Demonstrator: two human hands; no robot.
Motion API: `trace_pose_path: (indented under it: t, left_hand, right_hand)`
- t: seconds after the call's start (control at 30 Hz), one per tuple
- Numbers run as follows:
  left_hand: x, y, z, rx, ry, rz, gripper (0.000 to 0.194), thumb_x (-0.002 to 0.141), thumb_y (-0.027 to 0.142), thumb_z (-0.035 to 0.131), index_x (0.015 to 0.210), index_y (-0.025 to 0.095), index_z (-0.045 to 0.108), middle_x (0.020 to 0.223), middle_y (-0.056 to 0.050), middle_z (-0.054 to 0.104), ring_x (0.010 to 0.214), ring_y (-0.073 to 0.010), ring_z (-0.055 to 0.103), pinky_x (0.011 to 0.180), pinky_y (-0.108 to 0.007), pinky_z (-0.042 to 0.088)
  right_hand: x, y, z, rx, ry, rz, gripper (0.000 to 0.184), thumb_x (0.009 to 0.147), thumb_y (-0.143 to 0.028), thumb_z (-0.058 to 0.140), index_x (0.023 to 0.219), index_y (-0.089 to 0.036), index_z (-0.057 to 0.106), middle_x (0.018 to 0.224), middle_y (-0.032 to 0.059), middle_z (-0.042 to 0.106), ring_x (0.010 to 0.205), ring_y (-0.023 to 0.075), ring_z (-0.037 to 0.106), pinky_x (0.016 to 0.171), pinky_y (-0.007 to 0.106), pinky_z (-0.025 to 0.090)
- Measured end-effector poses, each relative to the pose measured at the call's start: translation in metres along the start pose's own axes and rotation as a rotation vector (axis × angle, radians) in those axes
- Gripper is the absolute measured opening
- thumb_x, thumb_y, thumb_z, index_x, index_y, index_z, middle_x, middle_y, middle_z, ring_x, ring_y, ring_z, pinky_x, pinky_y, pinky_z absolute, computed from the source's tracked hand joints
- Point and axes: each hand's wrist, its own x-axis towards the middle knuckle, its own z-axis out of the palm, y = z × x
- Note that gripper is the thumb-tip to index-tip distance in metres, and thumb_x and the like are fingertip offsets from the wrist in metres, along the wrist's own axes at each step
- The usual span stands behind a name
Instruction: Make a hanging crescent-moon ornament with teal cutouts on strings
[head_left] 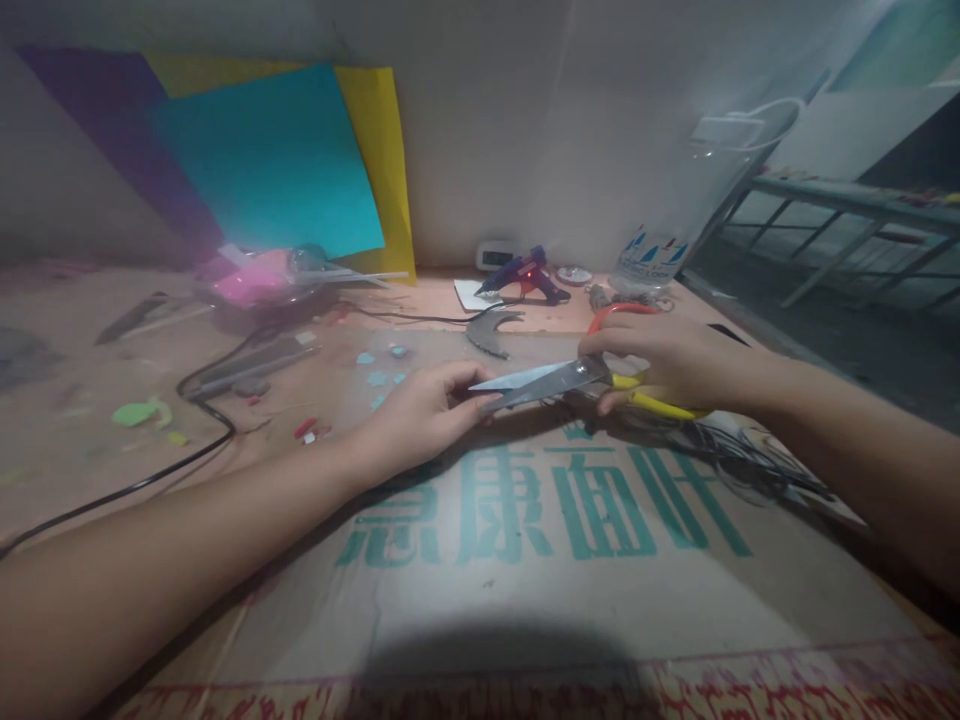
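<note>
My right hand [667,350] grips a pair of scissors [544,382] by an orange-red loop, with the blades pointing left and slightly apart. At the blade tips is my left hand [420,410], its thumb and fingers pinched together. Whatever the left fingers hold is too small or hidden to make out. Yellow handles [660,404] show beneath my right hand; what they belong to is partly covered. Small light-blue paper cut-outs [376,379] lie beyond my left hand. A grey crescent-shaped piece [491,332] rests behind the scissors.
Printed cardboard [510,610] covers the work surface. A glue gun [529,277] with a lit red light stands at the back, near a clear plastic container [652,245]. Its black cord [180,455] runs left. Thin wires [757,460] lie at right; coloured sheets [277,170] lean on the wall.
</note>
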Motion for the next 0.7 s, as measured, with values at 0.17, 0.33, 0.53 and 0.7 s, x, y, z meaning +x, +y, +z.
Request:
trace_pose_path:
  t: [0.17, 0.33, 0.53, 0.7]
  left_hand:
    - [0.0, 0.001, 0.0, -0.024, -0.008, -0.023, 0.018, 0.088, 0.032, 0.056, 0.085, 0.016, 0.065, 0.076, 0.0, 0.066, 0.07, -0.0137, 0.059, 0.064, -0.024, 0.044]
    - [0.001, -0.002, 0.0, -0.071, -0.017, -0.031, 0.01, 0.085, 0.022, 0.056, 0.083, 0.016, 0.064, 0.078, 0.0, 0.067, 0.073, -0.0137, 0.06, 0.066, -0.023, 0.045]
    - [0.004, 0.0, 0.002, -0.171, -0.017, -0.088, 0.009, 0.084, 0.023, 0.057, 0.085, 0.016, 0.062, 0.072, 0.001, 0.064, 0.067, -0.011, 0.059, 0.061, -0.02, 0.044]
    - [0.003, 0.003, 0.002, -0.159, 0.02, -0.129, 0.02, 0.088, 0.035, 0.056, 0.086, 0.015, 0.061, 0.07, 0.001, 0.063, 0.059, -0.0091, 0.056, 0.055, -0.019, 0.044]
  right_hand:
    - [0.0, 0.001, 0.001, -0.035, 0.03, -0.009, 0.046, 0.079, -0.059, 0.063, 0.108, -0.024, 0.062, 0.098, 0.0062, 0.06, 0.082, 0.0199, 0.055, 0.068, 0.029, 0.038]
    - [-0.001, 0.004, 0.004, -0.114, 0.111, -0.067, 0.043, 0.08, -0.057, 0.063, 0.106, -0.023, 0.064, 0.098, 0.0073, 0.062, 0.084, 0.0209, 0.056, 0.069, 0.029, 0.038]
    - [-0.001, 0.003, 0.009, -0.049, 0.102, 0.047, 0.046, 0.075, -0.059, 0.066, 0.106, -0.024, 0.067, 0.09, 0.004, 0.066, 0.077, 0.0189, 0.059, 0.063, 0.026, 0.038]
    - [0.005, 0.01, 0.015, 0.027, 0.158, 0.329, 0.056, 0.074, -0.056, 0.067, 0.118, -0.022, 0.062, 0.097, 0.0065, 0.068, 0.078, 0.0215, 0.062, 0.062, 0.028, 0.042]
